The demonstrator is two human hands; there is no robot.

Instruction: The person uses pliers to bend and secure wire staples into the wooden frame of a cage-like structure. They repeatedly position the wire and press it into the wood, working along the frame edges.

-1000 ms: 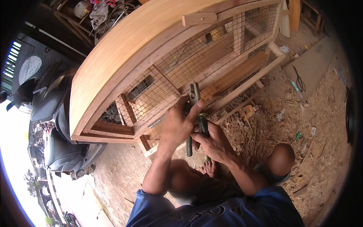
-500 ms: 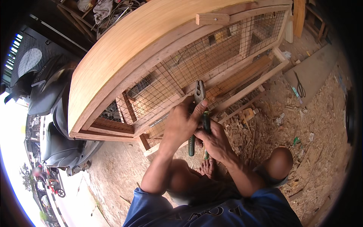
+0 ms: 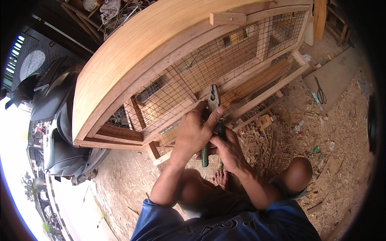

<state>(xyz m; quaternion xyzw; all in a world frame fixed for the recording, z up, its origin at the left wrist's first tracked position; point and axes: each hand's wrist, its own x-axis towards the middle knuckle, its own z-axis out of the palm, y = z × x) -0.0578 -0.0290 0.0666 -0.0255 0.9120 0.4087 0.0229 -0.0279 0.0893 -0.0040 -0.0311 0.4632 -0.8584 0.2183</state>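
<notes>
A pair of pliers (image 3: pixel 214 97) with dark green handles points up and away from me, in front of a wooden cage (image 3: pixel 116 68) with wire mesh sides. My left hand (image 3: pixel 189 130) is closed around the pliers near the joint, its thumb lying across them. Below it, my right hand (image 3: pixel 231 152) grips the handles, and one green handle end sticks out beneath. The metal jaws show in front of the mesh (image 3: pixel 177 90). Whether they bite on anything, I cannot make out.
A black motorcycle (image 3: pixel 56 96) stands close on the left. Wood shavings (image 3: pixel 333 132) litter the ground at right, where scissors (image 3: pixel 320 90) lie on a flat board (image 3: pixel 337 72). A low wooden frame (image 3: pixel 267 92) runs along the cage's near side. Cables and cloth (image 3: pixel 110 12) sit behind.
My right hand has shifted slightly on the handles, its thumb now nearer the left hand. The pliers stay almost in place. A red motorbike has gone from the street at far left.
</notes>
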